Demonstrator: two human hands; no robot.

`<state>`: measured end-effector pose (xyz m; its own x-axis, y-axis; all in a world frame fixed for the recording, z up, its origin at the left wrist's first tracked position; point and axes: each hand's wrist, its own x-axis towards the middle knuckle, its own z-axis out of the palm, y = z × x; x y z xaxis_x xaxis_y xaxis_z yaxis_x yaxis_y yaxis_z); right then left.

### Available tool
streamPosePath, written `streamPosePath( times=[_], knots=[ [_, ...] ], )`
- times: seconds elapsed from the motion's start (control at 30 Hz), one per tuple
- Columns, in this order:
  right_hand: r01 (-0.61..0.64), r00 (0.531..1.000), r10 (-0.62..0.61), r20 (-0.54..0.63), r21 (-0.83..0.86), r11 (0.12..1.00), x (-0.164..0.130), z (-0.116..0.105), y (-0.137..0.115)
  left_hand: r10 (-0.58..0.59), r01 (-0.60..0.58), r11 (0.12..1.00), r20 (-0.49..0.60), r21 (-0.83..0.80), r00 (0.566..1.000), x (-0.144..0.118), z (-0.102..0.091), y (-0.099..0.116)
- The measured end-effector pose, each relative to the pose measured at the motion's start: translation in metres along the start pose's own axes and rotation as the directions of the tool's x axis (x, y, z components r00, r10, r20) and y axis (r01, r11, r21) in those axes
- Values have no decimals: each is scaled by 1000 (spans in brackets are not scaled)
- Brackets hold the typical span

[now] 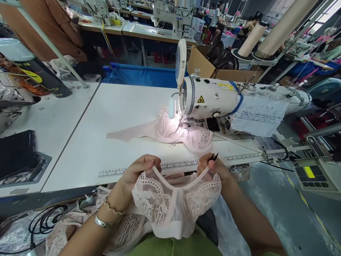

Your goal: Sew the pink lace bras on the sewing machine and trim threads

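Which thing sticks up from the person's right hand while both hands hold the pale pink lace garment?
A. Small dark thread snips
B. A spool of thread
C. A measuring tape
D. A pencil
A. The dark pointed tips of small thread snips stick up from the right hand, which also grips one top edge of the lace garment; the left hand grips the other edge.
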<state>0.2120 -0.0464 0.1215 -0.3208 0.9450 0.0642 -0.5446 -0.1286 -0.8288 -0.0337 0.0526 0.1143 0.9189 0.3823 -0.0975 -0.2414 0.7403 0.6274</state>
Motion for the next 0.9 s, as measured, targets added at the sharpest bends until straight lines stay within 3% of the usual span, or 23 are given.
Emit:
streamPosePath(
  times=[0.2,0.3,0.37,0.43,0.5,0.57,0.63,0.7,0.77,0.83,0.9],
  knots=[
    [6,998,-3,-66,36,999,-1,0,12,16,-16,1000,6,-20,1000,3,-4,-11],
    [-15,999,17,-43,46,999,-5,-7,13,18,-18,1000,2,-16,1000,3,-4,-10],
    [-29,1000,28,-4,-6,1000,-6,-12,7,11,-11,1000,-4,-8,1000,3,-3,-9],
    [-69,993,83,78,-167,984,-3,-14,-3,-10,10,1000,-2,4,1000,5,0,-8],
    [-103,972,184,149,-434,895,4,-8,-15,-49,49,999,16,21,999,12,5,-7],
    [-55,945,260,200,-686,726,12,4,-25,-87,85,995,44,43,995,21,11,-4],
    [69,917,282,284,-807,587,17,18,-32,-109,106,993,65,59,992,32,17,4],
    [195,885,256,388,-810,554,12,28,-43,-55,46,979,40,199,998,40,24,17],
    [301,883,122,453,-746,594,-5,33,-60,148,-139,862,21,487,989,42,32,32],
    [397,893,-94,441,-672,625,-30,37,-80,405,-328,596,78,733,911,36,43,44],
    [414,910,-266,317,-676,610,-53,44,-98,535,-405,413,143,816,833,24,56,47]
  ],
)
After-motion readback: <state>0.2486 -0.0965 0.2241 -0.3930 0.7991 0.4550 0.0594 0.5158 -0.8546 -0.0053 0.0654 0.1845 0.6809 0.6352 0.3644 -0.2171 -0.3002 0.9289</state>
